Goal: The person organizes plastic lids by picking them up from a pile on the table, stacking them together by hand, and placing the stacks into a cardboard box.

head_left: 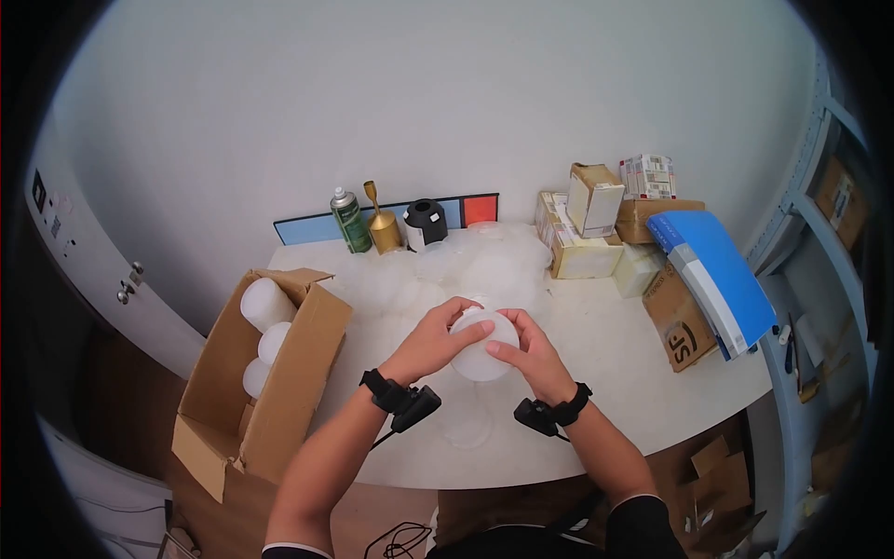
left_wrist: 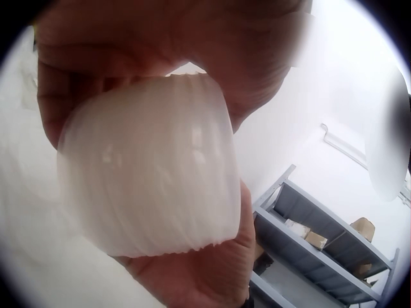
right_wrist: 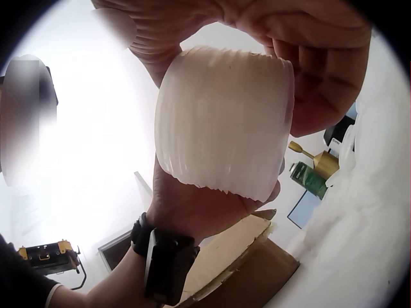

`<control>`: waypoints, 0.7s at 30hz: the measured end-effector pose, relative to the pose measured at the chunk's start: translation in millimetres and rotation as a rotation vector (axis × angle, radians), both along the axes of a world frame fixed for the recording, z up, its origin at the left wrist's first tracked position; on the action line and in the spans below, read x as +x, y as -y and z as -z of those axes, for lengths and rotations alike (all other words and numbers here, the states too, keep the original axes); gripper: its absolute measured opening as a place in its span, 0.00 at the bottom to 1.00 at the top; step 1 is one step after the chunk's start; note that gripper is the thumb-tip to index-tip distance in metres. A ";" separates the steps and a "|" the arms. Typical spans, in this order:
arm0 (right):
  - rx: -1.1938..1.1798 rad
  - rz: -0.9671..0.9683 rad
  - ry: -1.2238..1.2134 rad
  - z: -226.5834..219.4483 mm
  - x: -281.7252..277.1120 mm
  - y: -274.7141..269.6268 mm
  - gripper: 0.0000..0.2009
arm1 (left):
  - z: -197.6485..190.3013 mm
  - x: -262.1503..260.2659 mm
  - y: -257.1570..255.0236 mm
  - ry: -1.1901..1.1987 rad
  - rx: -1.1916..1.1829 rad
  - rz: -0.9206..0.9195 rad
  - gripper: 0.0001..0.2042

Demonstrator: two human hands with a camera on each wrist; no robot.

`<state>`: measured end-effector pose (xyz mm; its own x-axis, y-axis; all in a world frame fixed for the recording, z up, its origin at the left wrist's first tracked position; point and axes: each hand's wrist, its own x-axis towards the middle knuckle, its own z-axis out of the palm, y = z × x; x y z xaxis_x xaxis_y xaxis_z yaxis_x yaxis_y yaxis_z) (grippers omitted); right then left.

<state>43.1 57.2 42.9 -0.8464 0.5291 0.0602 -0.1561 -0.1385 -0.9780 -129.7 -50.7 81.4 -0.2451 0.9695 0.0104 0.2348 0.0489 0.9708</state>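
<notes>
Both hands hold one white, translucent roll of plastic film (head_left: 482,359) over the table, its flat end turned up toward the head view. My left hand (head_left: 436,337) grips its left side, thumb lying across the top. On the opposite side my right hand (head_left: 529,356) holds it, thumb on the top face and fingers round the far edge. The left wrist view shows the roll's curved, wrinkled side (left_wrist: 151,167) between the two hands. Ragged layered edges line the roll (right_wrist: 225,122) in the right wrist view.
An open cardboard box (head_left: 312,359) with several white rolls stands at the left. Crumpled clear plastic (head_left: 456,270) heaps behind the hands. A spray can (head_left: 350,221), brass candlestick-like piece (head_left: 384,230) and black holder (head_left: 426,224) stand at the back. Cartons (head_left: 582,252) and a blue binder (head_left: 712,275) sit right.
</notes>
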 end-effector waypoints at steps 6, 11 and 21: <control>-0.278 0.053 0.025 18.5 6.6 -43.0 0.26 | -27.5 -51.8 -44.4 -0.077 -0.120 -0.105 0.28; -0.357 0.100 0.166 53.4 32.9 -91.0 0.22 | -94.9 -89.8 -1.4 -0.108 -0.074 -0.276 0.27; -0.484 0.137 0.061 93.9 115.1 -122.5 0.15 | -122.0 -177.0 207.8 -0.116 -0.171 -0.677 0.26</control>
